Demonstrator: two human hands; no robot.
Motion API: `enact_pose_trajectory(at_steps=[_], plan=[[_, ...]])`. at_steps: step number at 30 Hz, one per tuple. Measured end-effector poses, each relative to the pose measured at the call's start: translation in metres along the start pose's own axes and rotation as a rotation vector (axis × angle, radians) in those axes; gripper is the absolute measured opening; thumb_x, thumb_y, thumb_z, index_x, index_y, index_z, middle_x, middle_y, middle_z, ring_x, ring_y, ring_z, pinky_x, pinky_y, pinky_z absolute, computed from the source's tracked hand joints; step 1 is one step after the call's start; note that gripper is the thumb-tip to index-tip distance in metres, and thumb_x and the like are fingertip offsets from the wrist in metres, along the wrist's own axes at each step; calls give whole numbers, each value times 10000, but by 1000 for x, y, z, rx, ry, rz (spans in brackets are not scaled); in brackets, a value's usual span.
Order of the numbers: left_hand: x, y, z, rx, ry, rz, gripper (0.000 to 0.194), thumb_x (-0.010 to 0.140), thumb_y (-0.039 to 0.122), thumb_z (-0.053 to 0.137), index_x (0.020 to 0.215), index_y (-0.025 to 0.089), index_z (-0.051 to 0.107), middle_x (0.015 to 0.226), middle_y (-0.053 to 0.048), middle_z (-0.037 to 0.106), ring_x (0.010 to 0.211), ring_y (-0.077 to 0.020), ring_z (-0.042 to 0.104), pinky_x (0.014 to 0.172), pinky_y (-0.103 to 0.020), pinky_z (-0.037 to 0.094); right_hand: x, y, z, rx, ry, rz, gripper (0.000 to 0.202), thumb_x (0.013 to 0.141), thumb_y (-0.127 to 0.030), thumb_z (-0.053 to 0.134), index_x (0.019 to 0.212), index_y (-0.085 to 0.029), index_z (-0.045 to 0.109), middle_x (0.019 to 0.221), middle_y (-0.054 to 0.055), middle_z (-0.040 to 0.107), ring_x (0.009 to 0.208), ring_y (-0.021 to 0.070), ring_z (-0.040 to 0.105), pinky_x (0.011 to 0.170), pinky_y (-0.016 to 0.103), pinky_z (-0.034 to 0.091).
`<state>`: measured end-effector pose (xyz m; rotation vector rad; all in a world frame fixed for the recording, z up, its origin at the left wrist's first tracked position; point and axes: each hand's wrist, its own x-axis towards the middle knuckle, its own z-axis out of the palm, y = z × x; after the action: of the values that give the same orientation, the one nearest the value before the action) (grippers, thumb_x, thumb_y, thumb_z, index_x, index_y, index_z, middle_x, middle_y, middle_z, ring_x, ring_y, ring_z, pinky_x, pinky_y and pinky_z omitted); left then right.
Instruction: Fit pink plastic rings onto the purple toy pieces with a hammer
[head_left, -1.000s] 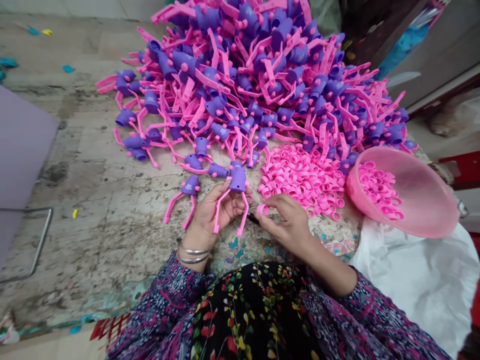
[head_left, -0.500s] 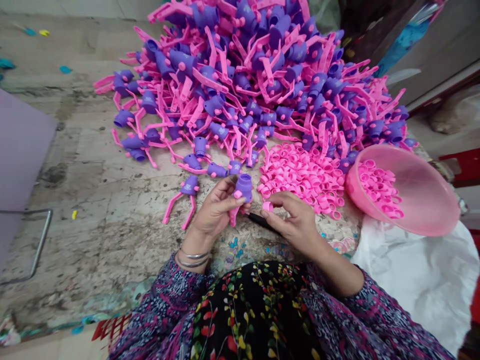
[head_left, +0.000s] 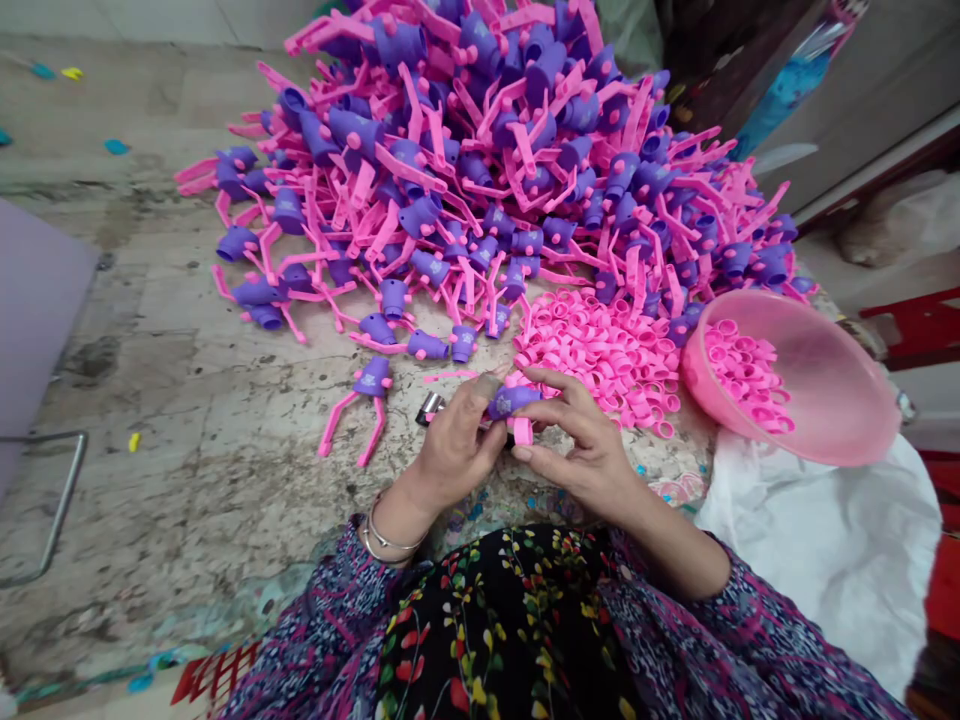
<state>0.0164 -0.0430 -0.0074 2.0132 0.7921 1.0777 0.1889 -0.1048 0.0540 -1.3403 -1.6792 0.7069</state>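
Note:
My left hand (head_left: 459, 447) is closed around a purple plastic piece (head_left: 514, 401), which lies tilted sideways between both hands. A small pink ring (head_left: 523, 431) is pinched in my right hand (head_left: 589, 440), just below the purple piece, and the fingers of that hand also touch the piece. Close by my left fingers is a small metal-and-black object (head_left: 430, 408), partly hidden. One purple piece with two pink arms (head_left: 373, 378) lies on the worktop to the left. Beyond my right hand spreads a heap of pink rings (head_left: 600, 350).
A large pile of purple and pink pieces (head_left: 450, 150) covers the back of the worn worktop (head_left: 187, 400). At the right, a pink bowl (head_left: 847, 400) holds more rings, beside white cloth or sheeting (head_left: 825, 540). A metal handle (head_left: 64, 510) is at the left.
The purple piece has tipped from upright to sideways, and my right hand has brought the ring close below it. The black object is now mostly covered, with its metal end showing at the left.

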Motion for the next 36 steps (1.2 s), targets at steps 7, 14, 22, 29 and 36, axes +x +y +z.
enact_pose_trajectory(at_steps=[7, 14, 22, 29, 36], plan=[[5, -1, 4, 142, -5, 112, 566, 870, 154, 543, 1408, 241, 390, 1359, -130, 582, 1291, -247, 518, 1056, -460, 456, 1, 10, 7, -44, 68, -26, 194, 824, -279, 710, 1015, -258, 685, 1275, 85, 606, 1186, 249, 584, 999, 468, 488], [9, 10, -6, 180, 177, 97, 324, 814, 180, 601, 1136, 204, 579, 1159, -122, 639, 1126, -256, 590, 991, -433, 471, 0, 18, 3, -78, 199, -55, 227, 809, -269, 726, 1030, -253, 675, 1239, 98, 613, 1159, 253, 589, 971, 466, 501], [15, -1, -12, 105, -184, -230, 592, 928, 598, 332, 1182, 163, 644, 1101, -142, 695, 1078, -298, 621, 966, -424, 445, -4, 17, 3, -267, -30, -364, 274, 844, -236, 680, 1113, -235, 629, 1304, 132, 573, 1187, 255, 591, 935, 418, 556], [14, -5, -17, -208, -341, -400, 643, 917, 618, 374, 1377, 196, 530, 1469, -111, 495, 1386, -290, 405, 1158, -404, 272, 0, 22, 7, -220, -148, -443, 320, 850, -192, 662, 1161, -212, 592, 1346, 157, 543, 1232, 257, 563, 986, 421, 530], [16, -6, -19, -621, -285, -471, 533, 854, 596, 554, 1172, 187, 681, 1030, -75, 728, 975, -251, 651, 943, -372, 465, 16, 4, 4, -114, -157, -362, 273, 849, -226, 675, 1116, -198, 622, 1325, 154, 538, 1211, 250, 566, 963, 408, 526]])
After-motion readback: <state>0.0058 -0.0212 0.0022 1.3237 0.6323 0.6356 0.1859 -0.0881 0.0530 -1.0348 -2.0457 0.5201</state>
